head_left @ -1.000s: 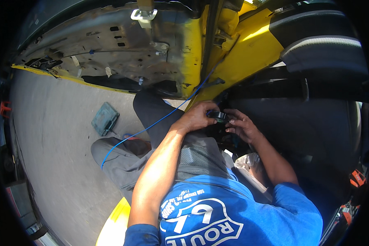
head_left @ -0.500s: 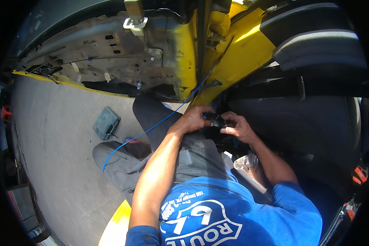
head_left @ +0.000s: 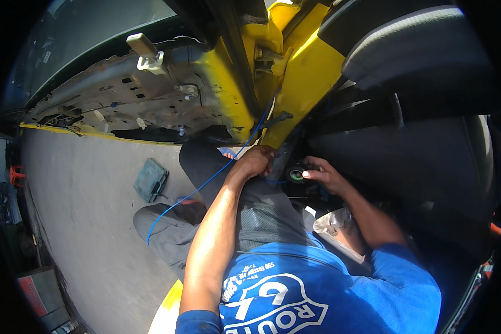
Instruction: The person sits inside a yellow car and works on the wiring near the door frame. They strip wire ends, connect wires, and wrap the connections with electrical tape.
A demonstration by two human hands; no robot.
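My right hand (head_left: pixel 324 175) grips a roll of black tape (head_left: pixel 296 176) by its side, thumb on the light greenish core. Left of it, my left hand (head_left: pixel 254 162) is closed, fingers curled down over my thigh; what it pinches is hidden. A short piece of blue wire (head_left: pixel 275 181) shows between the two hands. Another stretch of blue wire (head_left: pixel 207 181) runs from the yellow door pillar (head_left: pixel 312 72) past my left hand and down across my leg.
A stripped car door (head_left: pixel 150 100) stands open at the upper left. The dark seat (head_left: pixel 412 55) is at the right. A green tool case (head_left: pixel 151 180) lies on the concrete floor (head_left: pixel 89 206). A crumpled silvery pouch (head_left: pixel 339 231) rests by my right forearm.
My hands have come apart: the tape roll, between both before, is now in my right hand only. My left hand has shifted left. The view has turned slightly.
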